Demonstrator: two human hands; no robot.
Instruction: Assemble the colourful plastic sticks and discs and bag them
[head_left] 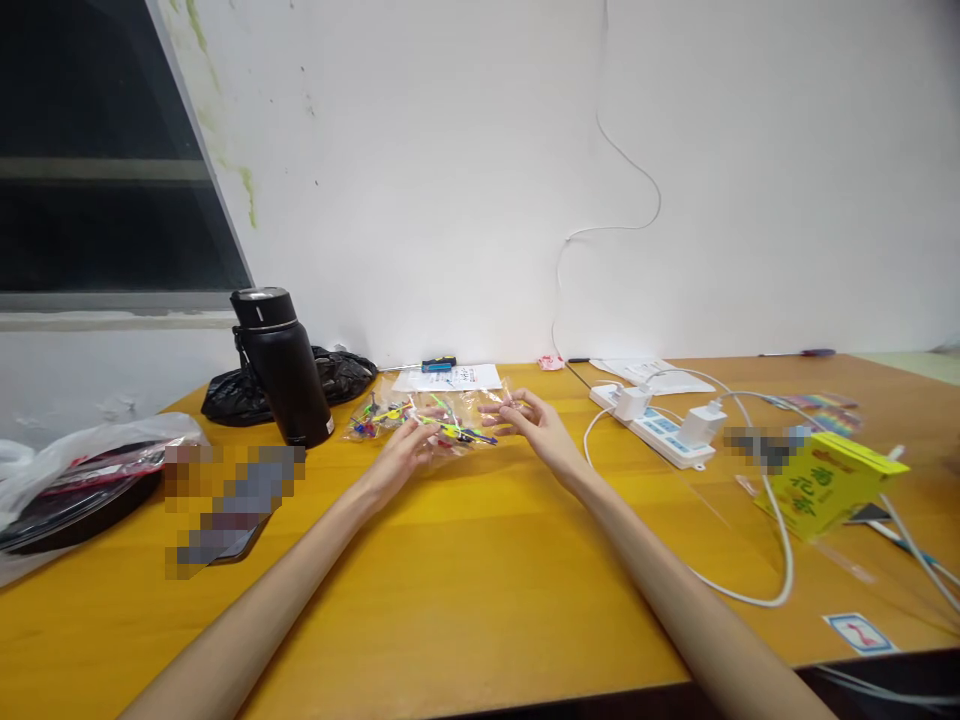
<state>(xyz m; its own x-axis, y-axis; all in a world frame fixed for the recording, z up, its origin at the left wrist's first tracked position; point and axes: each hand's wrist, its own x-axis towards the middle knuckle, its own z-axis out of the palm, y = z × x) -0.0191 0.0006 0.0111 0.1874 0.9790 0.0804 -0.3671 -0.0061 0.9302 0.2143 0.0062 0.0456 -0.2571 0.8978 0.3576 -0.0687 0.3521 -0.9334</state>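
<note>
A clear plastic bag (pixel 390 415) of small, brightly coloured plastic pieces lies toward the back of the wooden table. At its front left edge, my left hand (pixel 403 455) has its fingers closed on the film. My right hand (pixel 536 420) grips the bag's right side, thumb and fingers bent around the crinkled plastic. Yellow, green, blue and white pieces show through between the hands. Just behind the bag are a printed paper sheet (pixel 480 377) and a blue-and-black screwdriver (pixel 438 364).
Left of the bag stand a black bottle (pixel 281 370) and a black plastic bag (pixel 349 370). A phone (pixel 244 540) lies nearer me. To the right are a white power strip (pixel 660 437), looping white cables (pixel 784 560) and a yellow-green box (pixel 825 485).
</note>
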